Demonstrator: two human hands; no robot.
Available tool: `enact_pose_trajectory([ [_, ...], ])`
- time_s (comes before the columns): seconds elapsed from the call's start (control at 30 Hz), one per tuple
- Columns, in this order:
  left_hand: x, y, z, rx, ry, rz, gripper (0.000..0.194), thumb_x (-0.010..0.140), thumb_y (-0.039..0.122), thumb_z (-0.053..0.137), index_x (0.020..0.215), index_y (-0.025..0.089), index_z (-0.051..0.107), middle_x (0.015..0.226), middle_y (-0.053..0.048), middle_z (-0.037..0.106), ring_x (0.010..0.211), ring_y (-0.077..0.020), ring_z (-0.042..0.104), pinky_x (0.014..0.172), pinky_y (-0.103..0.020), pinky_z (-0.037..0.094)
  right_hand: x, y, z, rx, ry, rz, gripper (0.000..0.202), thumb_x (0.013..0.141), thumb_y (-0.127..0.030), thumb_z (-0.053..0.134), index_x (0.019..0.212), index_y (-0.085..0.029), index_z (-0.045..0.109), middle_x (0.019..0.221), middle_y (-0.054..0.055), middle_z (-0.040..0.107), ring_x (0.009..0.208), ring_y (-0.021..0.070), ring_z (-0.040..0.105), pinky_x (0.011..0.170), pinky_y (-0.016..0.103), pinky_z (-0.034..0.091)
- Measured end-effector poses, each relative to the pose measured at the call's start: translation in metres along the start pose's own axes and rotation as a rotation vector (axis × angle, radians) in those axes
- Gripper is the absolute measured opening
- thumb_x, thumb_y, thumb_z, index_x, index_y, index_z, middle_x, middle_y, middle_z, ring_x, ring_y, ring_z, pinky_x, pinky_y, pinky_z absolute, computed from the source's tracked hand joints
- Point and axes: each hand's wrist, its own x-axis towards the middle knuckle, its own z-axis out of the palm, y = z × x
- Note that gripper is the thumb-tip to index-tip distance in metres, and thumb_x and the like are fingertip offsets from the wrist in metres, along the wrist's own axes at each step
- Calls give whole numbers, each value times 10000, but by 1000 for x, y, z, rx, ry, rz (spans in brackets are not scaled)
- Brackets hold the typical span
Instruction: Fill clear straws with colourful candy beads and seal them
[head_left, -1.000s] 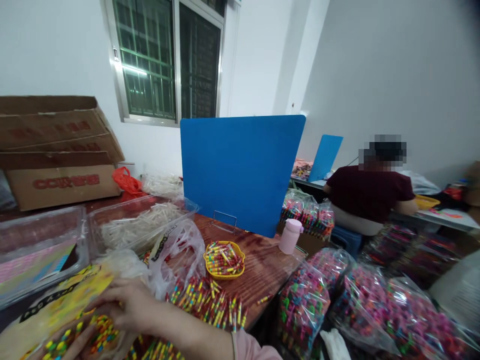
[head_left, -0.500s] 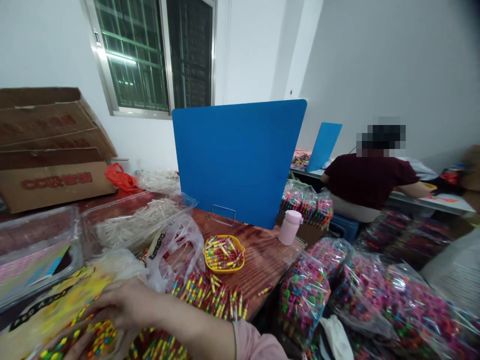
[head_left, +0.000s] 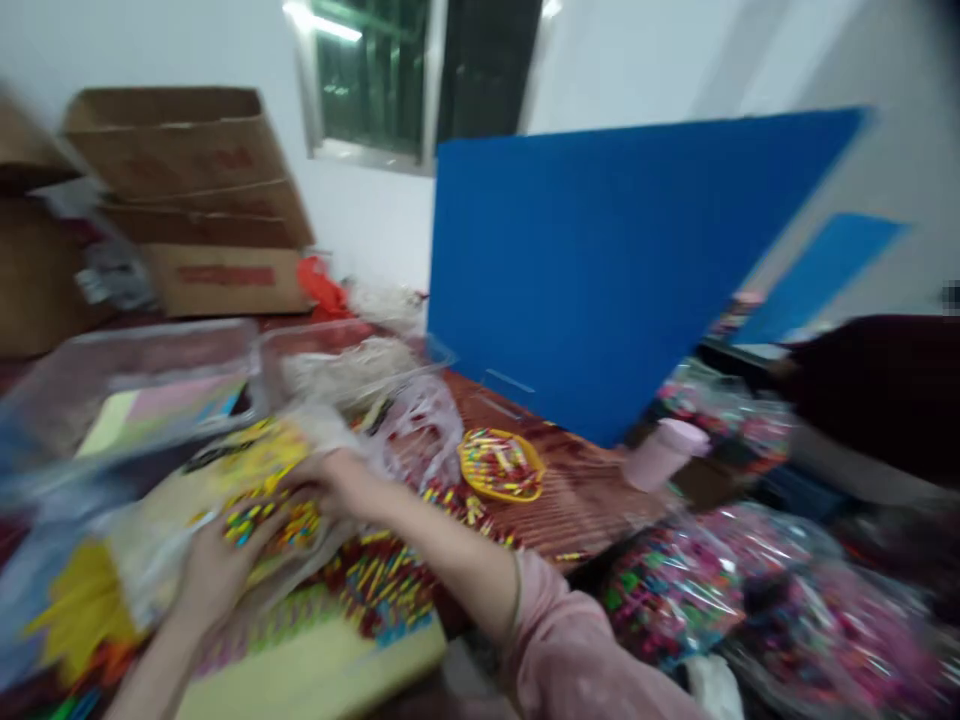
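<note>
A pale plastic bag (head_left: 161,535) with yellow printing lies low in the left part of the head view. Small yellow, green, red and blue pieces (head_left: 300,525) show at its mouth. My left hand (head_left: 214,570) is closed on the near left side of the mouth, its thumb and fingers around some of the pieces. On the far right side my right hand (head_left: 341,485) grips the bag's edge, fingers bent over it. Motion blurs both hands. Crayon-like sticks (head_left: 390,580) lie in a heap beside the bag, partly on a yellow board (head_left: 322,665).
A yellow basket (head_left: 531,490) of sticks stands on the wooden table (head_left: 585,500), near a pink bottle (head_left: 664,455). A blue panel (head_left: 585,270) rises behind. Clear tubs (head_left: 180,345) and cartons (head_left: 217,275) stand left; filled bags (head_left: 675,590) sit right, near a seated person (head_left: 885,390).
My view has swung left and downward, so the scene sits further right. More of my left hand and the yellow board show. Both hands remain at the plastic bag's mouth.
</note>
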Motion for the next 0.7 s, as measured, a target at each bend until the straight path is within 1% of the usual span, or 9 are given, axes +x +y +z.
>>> enact_pose_trajectory([
  [0.07,-6,19,1,-97,-19,-66,468,640,600,780,851,184,742,904,-84,770,886,-298,702,890,-440,551,-4,-4,2,32,28,25,254,850,-54,588,1012,-163,751,1032,54,773,997,171,698,926,264,505],
  [0.13,-6,28,5,-177,-6,-109,484,557,591,831,780,174,727,786,-70,747,814,-267,686,830,-405,561,-7,-1,5,87,59,61,223,819,-66,614,936,-174,770,963,66,782,927,177,711,892,282,524],
  [0.17,-5,28,6,-216,5,-131,479,531,569,851,748,163,718,749,-65,731,754,-238,670,759,-366,564,-7,4,6,142,85,71,203,828,-105,626,943,-183,774,969,70,783,912,175,714,883,287,531],
  [0.23,-5,24,8,-322,-2,-208,486,541,522,862,805,137,727,723,-47,702,585,-159,595,550,-273,507,-9,12,10,341,135,103,177,837,-232,673,980,-181,765,966,77,784,880,177,725,835,292,556],
  [0.33,-11,21,9,-449,-39,-259,484,554,465,875,845,109,726,641,-13,652,447,-80,470,432,-208,393,-15,19,14,509,170,149,287,834,-384,701,1027,-178,750,957,82,786,872,192,737,797,310,578],
  [0.47,-14,22,10,-569,-68,-297,491,523,433,899,843,106,720,660,-8,653,461,-76,481,417,-199,396,-22,15,17,346,199,133,269,852,-429,690,903,-175,762,892,85,781,823,195,727,755,308,568],
  [0.53,-14,21,10,-569,-75,-289,472,536,418,896,855,114,726,694,-15,667,501,-88,513,418,-193,401,-23,12,17,301,204,131,278,864,-435,679,930,-177,759,901,86,780,813,194,724,739,306,562],
  [0.63,-13,19,10,-548,-78,-279,447,557,403,888,868,119,735,726,-22,683,531,-97,533,427,-192,412,-22,10,17,292,210,133,279,891,-420,652,1008,-187,753,976,87,780,882,199,726,800,319,561],
  [0.7,-13,19,9,-540,-73,-283,434,552,402,891,842,121,733,732,-26,690,534,-100,536,442,-203,434,-21,11,18,288,216,133,266,906,-407,628,991,-190,757,969,82,781,883,195,724,818,322,556],
])
